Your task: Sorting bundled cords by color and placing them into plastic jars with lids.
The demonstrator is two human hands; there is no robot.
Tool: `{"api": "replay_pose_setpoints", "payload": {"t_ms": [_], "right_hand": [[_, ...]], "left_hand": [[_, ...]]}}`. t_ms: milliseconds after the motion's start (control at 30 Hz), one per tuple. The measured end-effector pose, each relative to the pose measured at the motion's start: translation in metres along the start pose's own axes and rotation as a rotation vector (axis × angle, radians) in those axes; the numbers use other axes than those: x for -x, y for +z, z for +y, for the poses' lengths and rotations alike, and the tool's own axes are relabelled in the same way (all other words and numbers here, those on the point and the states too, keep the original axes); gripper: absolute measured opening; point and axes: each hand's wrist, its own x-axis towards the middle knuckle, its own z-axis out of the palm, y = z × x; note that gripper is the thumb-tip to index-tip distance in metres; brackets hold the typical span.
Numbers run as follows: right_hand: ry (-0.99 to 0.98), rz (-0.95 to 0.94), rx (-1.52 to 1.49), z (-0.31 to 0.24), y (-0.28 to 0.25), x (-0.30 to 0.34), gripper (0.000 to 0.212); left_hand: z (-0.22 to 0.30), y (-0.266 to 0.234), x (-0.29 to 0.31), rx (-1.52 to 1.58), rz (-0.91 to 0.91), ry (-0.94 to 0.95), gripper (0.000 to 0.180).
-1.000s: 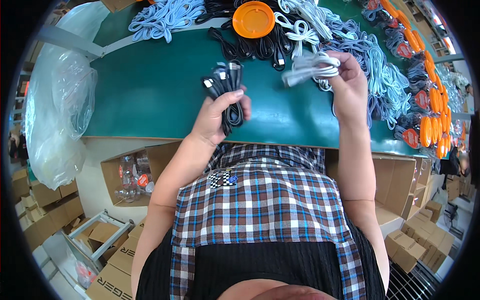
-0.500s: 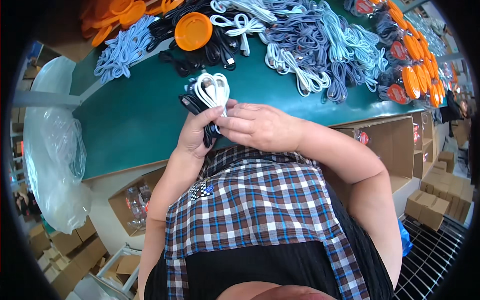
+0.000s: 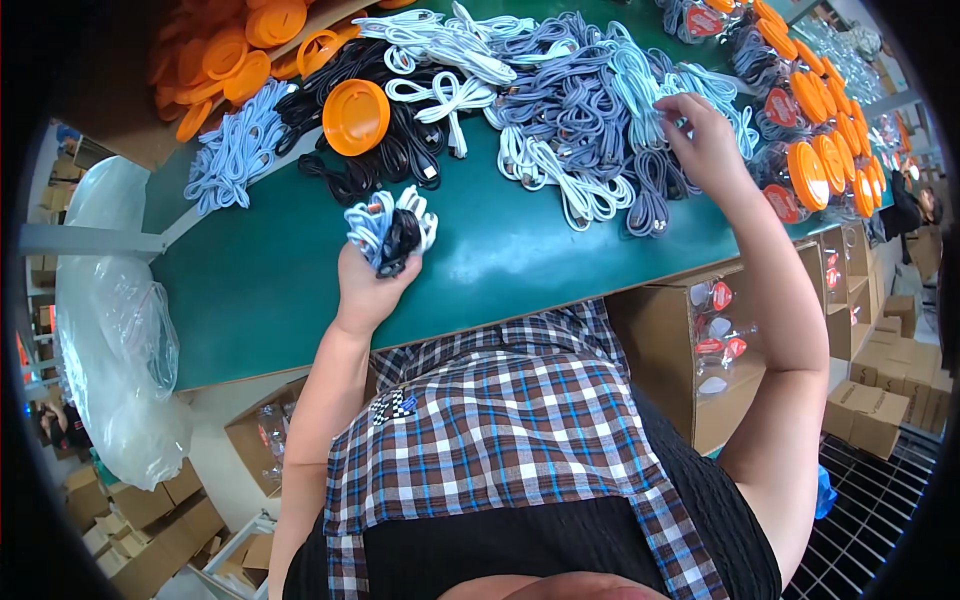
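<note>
In my left hand (image 3: 372,290), closed over the green table, is a bunch of coiled cables (image 3: 388,236): light blue, black and white ones together. My right hand (image 3: 702,145) is stretched out to the far right, over the pile of pale mint cables (image 3: 637,92). Its thumb and forefinger curve apart, and I see nothing between them. Right below that hand lie grey-blue cables (image 3: 650,200). White cables (image 3: 580,190) are left of these. Black cables (image 3: 415,150) lie beyond my left hand, with an orange round lid (image 3: 356,117) resting on them.
Light blue cables (image 3: 235,150) and a box of orange lids (image 3: 225,55) are at the far left. Clear jars with orange lids (image 3: 808,175) line the right end of the green table (image 3: 270,310). An open carton (image 3: 655,350) stands under the front edge.
My right hand has left the bunch and moved far right to the mint cables. My left hand has turned the bunch upright, so its light blue cable now shows.
</note>
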Motion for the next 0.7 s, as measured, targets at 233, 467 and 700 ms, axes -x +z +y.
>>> {"api": "replay_pose_setpoints", "payload": {"t_ms": [233,467,700], "right_hand": [[-0.558,-0.025,0.072,-0.004,0.012,-0.045,0.049],[-0.557,-0.281,0.285,-0.022,0.016,-0.052,0.066],[-0.441,-0.299,0.143,-0.023,0.009,-0.052,0.063]], "left_hand": [[-0.005,0.008,-0.012,0.175,0.118,-0.26,0.031],[-0.008,0.009,-0.012,0.278,0.12,-0.251,0.025],[-0.009,0.011,-0.011,0.297,0.138,-0.236,0.029]]}}
